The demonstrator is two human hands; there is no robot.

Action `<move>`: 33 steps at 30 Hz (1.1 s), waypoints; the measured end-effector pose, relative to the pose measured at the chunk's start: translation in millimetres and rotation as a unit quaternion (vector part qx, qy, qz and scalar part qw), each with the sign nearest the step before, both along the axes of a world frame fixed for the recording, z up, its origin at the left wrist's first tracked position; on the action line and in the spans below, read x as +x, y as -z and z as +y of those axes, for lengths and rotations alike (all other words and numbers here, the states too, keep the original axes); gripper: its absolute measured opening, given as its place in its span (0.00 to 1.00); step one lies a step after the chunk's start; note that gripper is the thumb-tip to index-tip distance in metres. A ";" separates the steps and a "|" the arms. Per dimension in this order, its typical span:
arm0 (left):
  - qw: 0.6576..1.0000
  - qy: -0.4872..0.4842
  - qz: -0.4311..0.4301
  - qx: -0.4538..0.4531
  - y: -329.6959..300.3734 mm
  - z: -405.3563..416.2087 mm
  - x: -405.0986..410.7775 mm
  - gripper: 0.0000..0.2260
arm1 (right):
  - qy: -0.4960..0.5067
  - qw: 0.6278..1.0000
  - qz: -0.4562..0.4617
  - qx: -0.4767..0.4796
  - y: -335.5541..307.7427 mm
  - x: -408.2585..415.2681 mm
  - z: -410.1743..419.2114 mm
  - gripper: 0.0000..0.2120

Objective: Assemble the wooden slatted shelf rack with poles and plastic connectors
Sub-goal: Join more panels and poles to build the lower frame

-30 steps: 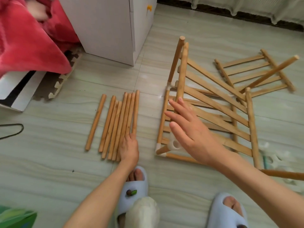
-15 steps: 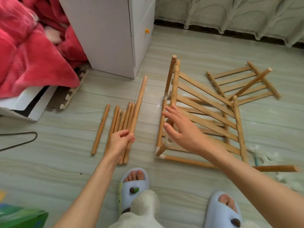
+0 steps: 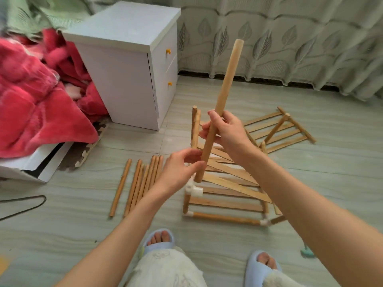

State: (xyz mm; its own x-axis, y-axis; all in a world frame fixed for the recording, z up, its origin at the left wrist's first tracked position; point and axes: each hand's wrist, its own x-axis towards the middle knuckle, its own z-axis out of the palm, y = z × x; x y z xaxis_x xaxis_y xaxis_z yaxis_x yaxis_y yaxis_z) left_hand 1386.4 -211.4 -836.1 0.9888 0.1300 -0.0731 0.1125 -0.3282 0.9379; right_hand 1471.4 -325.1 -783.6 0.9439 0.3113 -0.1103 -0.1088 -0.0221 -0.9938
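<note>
Both hands hold one wooden pole (image 3: 221,104) nearly upright above the floor (image 3: 62,224): the right hand (image 3: 224,133) wraps its middle, the left hand (image 3: 182,170) pinches it lower down. Its bottom end sits just above a white plastic connector (image 3: 193,189) on the slatted rack (image 3: 228,189). Spare poles (image 3: 138,183) lie to the left.

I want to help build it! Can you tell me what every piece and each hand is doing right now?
pole: held nearly upright, its lower end just above the connector.
right hand: grips the pole's middle.
left hand: holds the pole near its lower end.
white connector: on the rack's corner, socket not yet filled.
slatted rack: lying on the floor, partly built.
spare poles: lying side by side on the floor.
second slatted panel: flat on the floor.
</note>
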 end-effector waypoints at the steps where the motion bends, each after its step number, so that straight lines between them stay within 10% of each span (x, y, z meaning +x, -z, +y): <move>1: 0.999 0.013 -0.003 0.040 2.9 -2.4 3.0 0.11 | -0.010 1.000 -0.009 -0.018 -2.1 -0.7 -9.8 0.05; 5: 0.982 0.024 -0.001 0.187 35.3 -1.8 -3.4 0.13 | -0.078 0.959 -0.088 -0.257 26.0 -4.2 -65.4 0.06; 12: 0.994 0.021 0.021 0.100 57.0 1.6 -30.7 0.06 | -0.171 0.799 -0.174 -0.549 86.3 -43.7 -146.9 0.14; 23: 0.994 0.026 0.048 0.089 62.5 3.5 -33.9 0.07 | -0.119 0.749 -0.268 -0.594 106.0 -59.9 -166.2 0.18; 33: 0.997 -0.001 0.043 0.064 62.9 4.1 -39.1 0.08 | -0.111 0.800 -0.286 -0.517 126.8 -69.9 -156.0 0.19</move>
